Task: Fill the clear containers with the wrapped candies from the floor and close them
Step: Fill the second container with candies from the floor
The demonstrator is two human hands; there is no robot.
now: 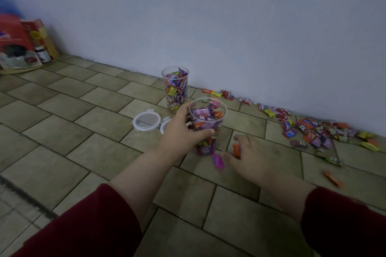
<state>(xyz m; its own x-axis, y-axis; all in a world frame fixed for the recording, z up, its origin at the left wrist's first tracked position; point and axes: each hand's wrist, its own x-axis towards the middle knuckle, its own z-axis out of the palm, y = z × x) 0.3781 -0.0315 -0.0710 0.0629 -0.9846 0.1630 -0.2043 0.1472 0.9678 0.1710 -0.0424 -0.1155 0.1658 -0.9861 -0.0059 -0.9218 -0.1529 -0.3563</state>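
My left hand (183,129) grips the side of a clear lidless container (208,119), partly filled with purple and orange wrapped candies. My right hand (248,156) hovers low over the floor just right of it, fingers curled around an orange candy (237,150). A pink candy (218,161) lies beside my thumb. A second clear container (175,87), nearly full of mixed candies, stands open behind. Two white-rimmed clear lids (146,120) lie on the tiles to the left. A heap of wrapped candies (317,131) spreads along the wall on the right.
Red boxes and a small dark jar (42,54) stand in the far left corner against the pale wall. Loose candies (333,178) are scattered on the tiled floor at the right. Dark red sleeves cover both forearms.
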